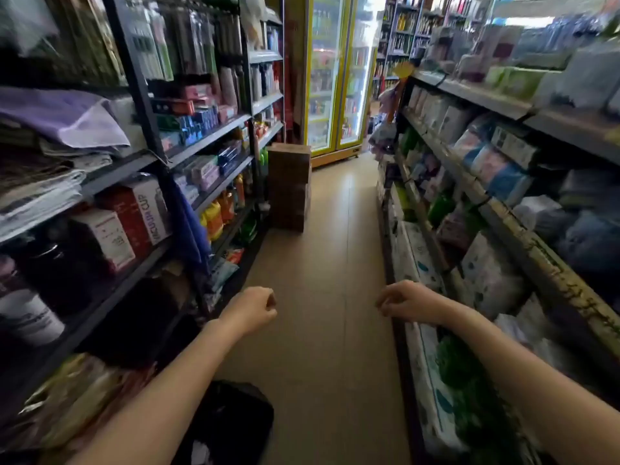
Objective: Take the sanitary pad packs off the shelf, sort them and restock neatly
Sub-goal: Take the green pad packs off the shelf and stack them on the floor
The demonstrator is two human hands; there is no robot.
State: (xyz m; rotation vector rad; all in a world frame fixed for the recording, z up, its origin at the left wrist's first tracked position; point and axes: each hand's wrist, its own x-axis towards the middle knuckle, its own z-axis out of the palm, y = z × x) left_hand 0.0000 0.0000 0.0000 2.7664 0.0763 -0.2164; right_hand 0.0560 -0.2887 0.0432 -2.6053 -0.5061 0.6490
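Hands: two, left hand and right hand
Shelving runs: two, left shelving and right shelving
Fridge doors: two
Vacuum cup boxes: two
Cardboard box stack: one

The floor is smooth tile with a dull sheen, and at the far end of the aisle the drinks cooler has glossy glass doors in a shiny yellow frame, with a stack of matt brown cardboard boxes standing near it. The left rack is dark painted metal, matt, holding folded lilac cloth and printed cardboard vacuum cup boxes. On the right, the shelf edge looks worn and rough, and the soft packs beneath it are wrapped in thin, slightly glossy plastic film.
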